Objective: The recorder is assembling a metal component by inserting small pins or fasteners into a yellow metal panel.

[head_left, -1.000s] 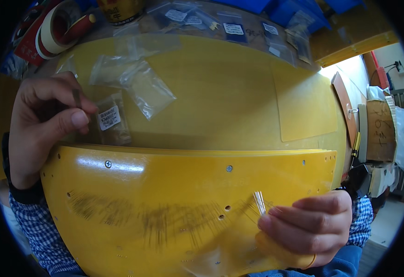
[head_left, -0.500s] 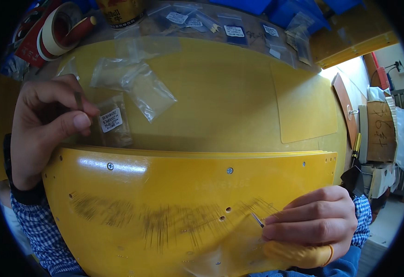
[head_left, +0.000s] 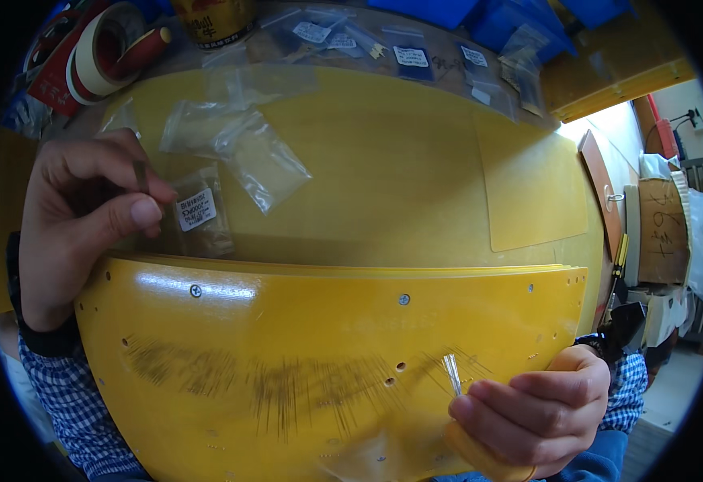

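Observation:
In front of me lies a stack of yellow boards (head_left: 319,289) with screws and holes. Many thin dark pins (head_left: 295,390) stand or lie in a band across the top board. My right hand (head_left: 540,414), with a yellow finger cot, is closed on a small bunch of thin silvery pins (head_left: 452,375) pointing up above the board's right part. Over the board's far left corner, my left hand (head_left: 94,209) pinches a dark bundle (head_left: 141,177) that looks like fine pins. Just beyond its fingertips lies a small labelled zip bag (head_left: 198,213).
Clear zip bags (head_left: 267,161) lie on the yellow table sheet (head_left: 383,177). Tape rolls (head_left: 90,64), a gold can (head_left: 215,20), labelled bags (head_left: 411,60) and blue bins (head_left: 520,28) line the back. A cardboard box (head_left: 663,229) stands at the right.
My right hand has turned and shifted slightly left and down, tipping its pins upright so the bunch shows more fully. My left hand keeps its pinch, nearly still.

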Available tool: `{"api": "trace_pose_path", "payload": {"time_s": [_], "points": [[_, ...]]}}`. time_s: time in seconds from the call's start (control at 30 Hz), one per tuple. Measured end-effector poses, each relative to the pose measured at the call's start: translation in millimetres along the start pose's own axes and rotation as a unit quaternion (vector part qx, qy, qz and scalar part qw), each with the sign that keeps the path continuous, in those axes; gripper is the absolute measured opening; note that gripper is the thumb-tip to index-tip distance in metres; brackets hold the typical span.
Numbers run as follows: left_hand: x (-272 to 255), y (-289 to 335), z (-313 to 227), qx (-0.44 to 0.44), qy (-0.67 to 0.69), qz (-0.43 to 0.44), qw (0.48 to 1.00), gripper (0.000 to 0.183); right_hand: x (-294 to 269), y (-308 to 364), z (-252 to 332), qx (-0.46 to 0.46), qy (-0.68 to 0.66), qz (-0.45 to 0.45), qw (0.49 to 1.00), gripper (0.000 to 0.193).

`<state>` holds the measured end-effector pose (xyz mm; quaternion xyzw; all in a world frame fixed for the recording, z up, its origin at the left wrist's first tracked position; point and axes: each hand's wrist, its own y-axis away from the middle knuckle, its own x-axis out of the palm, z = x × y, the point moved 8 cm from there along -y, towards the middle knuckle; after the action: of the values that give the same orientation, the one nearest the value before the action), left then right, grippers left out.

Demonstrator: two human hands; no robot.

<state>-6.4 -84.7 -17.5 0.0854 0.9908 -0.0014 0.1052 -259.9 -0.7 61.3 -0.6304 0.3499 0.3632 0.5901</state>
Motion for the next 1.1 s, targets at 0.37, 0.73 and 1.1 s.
{"api": "trace_pose_path", "payload": {"time_s": [0.37,0.73,1.1], "points": [[0.7,0.1,4.7,0.008,0.013,-0.010,1.000,0.008,1.5,2.9,-24.7,0.178,-0.209,-0.002,0.961,0.018],[1.7,1.0,3.4,0.002,0.001,-0.009,1.000,0.008,9.2,0.6,-5.7,0.039,-0.013,0.021,0.999,0.014],[4.4,0.9,9.1,-0.006,-0.044,0.029,0.999,0.018,4.1,15.1,-31.6,0.246,-0.217,0.037,0.944,0.009]]}}
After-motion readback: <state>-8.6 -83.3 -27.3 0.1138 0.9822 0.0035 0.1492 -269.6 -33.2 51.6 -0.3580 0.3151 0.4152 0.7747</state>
